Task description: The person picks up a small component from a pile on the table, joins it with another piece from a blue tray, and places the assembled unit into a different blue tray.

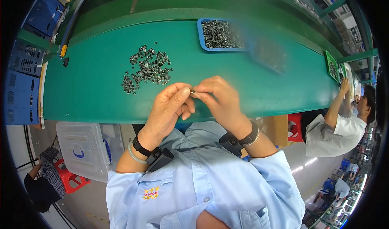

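Above the near edge of the green table (101, 103), my left hand (166, 105) and my right hand (222, 99) meet at the fingertips. Both pinch one small dark, shiny part (192, 91), thumb against index finger on each side. Most of this part is covered by the fingers, so its exact kind cannot be made out. Just beyond my left hand lies a loose pile of small black-and-silver square parts (148, 69), spread on the table top. Farther back, a blue tray (225, 49) holds many similar small parts.
A blurred patch hides the blue tray's right end. At the far right a green tray (327, 61) of small parts stands near a co-worker (338, 127). Left are blue crates (22, 95); below the table, a clear lidded box (81, 148) and a red stool (69, 178).
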### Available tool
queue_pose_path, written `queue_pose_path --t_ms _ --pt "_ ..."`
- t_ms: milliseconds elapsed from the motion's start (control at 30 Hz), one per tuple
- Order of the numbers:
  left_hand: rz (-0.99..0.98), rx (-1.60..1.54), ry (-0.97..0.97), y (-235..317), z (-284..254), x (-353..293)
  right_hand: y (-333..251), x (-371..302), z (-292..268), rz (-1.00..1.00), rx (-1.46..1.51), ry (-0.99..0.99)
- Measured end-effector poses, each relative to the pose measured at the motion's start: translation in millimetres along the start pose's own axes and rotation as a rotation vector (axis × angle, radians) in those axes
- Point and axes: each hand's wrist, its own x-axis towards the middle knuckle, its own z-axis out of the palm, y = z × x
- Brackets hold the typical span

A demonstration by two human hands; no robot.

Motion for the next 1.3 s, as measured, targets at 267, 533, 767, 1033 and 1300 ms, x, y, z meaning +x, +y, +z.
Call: queue_pose_path --t_ms 267,533,767,1033,1300 --pt "-0.019 -0.075 -0.07 -6 -8 4 -3 -5 3 -0.023 -0.07 0.028" --pt "-0.017 -0.015 -0.018 -11 -14 8 4 -5 4 -0.062 -0.138 0.003" --pt "-0.016 -0.055 -0.01 2 -2 2 -6 0 -2 0.05 -0.007 -0.013" --pt "-0.088 -0.361 -0.096 -7 -2 -3 -14 -3 6 0.147 0.275 0.064" --pt "-0.095 -0.33 -0.121 -6 -7 -6 -13 -4 4 0.089 0.182 -0.007"
